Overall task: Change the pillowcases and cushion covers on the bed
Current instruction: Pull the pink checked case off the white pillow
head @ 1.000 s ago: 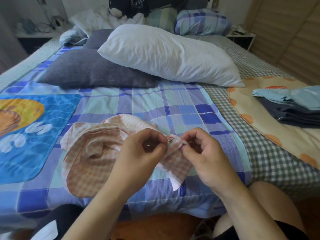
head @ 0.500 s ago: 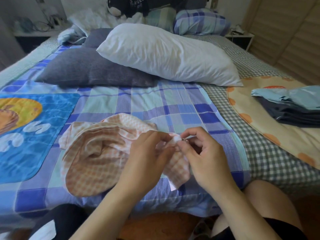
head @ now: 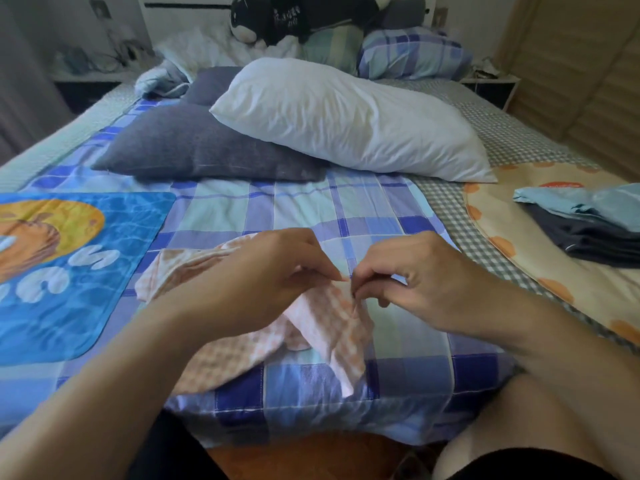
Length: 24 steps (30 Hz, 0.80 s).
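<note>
Over the last second the two hands have drawn slightly apart along the edge of the crumpled peach-and-white gingham cloth cover. A second ago they were knuckle to knuckle over a small metal piece (probably a zip pull) that glinted between them; now a narrow gap shows and the metal is too small to make out. My reading is that the cover's opening is being worked, so this cover is not yet ready to go on anything.

The left hand comes in from the lower left, palm down, its thumb and forefinger pinching the cover's upper edge, the other fingers curled beneath. The cover lies bunched under and left of this hand on the blue plaid quilt, near the foot of the bed.

The right hand reaches in from the lower right, knuckles up, thumb and forefinger tips pinching the same edge just beside the left fingertips.

Beyond them, the bare white pillow leans on the grey fabric cushion, well apart from the cover.
</note>
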### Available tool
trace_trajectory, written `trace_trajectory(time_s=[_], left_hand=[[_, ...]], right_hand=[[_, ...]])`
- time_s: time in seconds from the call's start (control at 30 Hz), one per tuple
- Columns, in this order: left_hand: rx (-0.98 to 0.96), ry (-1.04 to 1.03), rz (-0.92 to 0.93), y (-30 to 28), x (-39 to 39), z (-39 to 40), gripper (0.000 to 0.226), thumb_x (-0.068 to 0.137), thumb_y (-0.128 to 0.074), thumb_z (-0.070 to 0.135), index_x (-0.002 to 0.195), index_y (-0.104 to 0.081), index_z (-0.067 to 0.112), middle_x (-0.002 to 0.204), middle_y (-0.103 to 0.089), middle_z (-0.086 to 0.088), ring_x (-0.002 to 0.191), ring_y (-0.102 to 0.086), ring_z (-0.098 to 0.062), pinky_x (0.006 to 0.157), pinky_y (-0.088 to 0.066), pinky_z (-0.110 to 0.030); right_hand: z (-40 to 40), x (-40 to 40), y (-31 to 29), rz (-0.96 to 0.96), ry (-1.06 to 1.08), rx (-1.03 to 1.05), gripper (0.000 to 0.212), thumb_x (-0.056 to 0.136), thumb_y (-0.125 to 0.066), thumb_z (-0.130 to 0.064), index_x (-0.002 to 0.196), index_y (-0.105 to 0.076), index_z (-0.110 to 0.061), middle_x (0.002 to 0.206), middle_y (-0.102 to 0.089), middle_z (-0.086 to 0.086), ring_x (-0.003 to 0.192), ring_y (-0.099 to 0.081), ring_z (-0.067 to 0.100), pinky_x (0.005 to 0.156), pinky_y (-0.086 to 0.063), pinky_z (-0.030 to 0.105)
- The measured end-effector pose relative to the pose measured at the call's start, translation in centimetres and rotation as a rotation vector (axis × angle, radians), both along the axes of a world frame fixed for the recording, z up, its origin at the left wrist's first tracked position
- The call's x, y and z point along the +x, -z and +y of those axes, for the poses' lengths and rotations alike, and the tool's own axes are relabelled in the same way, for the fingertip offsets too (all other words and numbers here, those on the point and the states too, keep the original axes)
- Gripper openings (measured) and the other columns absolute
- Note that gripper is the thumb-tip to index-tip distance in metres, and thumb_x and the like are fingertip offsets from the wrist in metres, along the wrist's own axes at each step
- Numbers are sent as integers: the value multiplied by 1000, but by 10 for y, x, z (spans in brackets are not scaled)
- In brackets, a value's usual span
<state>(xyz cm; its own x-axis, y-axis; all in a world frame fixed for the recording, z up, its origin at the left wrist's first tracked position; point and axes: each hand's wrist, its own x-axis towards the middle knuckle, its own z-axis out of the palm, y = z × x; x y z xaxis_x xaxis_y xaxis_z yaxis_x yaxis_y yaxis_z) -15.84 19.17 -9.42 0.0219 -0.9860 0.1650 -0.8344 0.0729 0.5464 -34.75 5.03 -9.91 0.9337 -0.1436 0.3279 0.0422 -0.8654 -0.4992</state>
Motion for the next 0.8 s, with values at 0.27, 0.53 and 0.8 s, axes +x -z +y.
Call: trace_trajectory(time_s=[0.27, 0.53, 0.8], left_hand=[[-334, -92, -352, 17, 0, -6, 18, 88, -64, 17, 95, -77, 29, 84, -61, 10, 81, -54, -19, 74, -45, -42], [-425, -693, 415, 42, -53, 7, 4, 97, -60, 32, 97, -61, 36, 99, -56, 9, 92, -56, -7, 81, -47, -27], [-292, -660, 1177, 60, -96, 15, 15, 91, -67, 0, 96, -73, 13, 90, -76, -13, 82, -74, -27, 72, -60, -34]], right_hand=[[0, 22, -5, 200, -141, 51, 12, 91, -71, -9, 94, -77, -19, 88, -64, -22, 89, -64, 1, 81, -47, 15], [17, 17, 15, -34, 309, 893, 14, 94, -63, 1, 84, -73, -4, 80, -74, 13, 70, -73, 23, 65, -61, 31], [35, 25, 33, -43, 349, 777, 15, 92, -69, -8, 83, -75, -19, 82, -76, 3, 79, -73, 19, 79, -60, 41]])
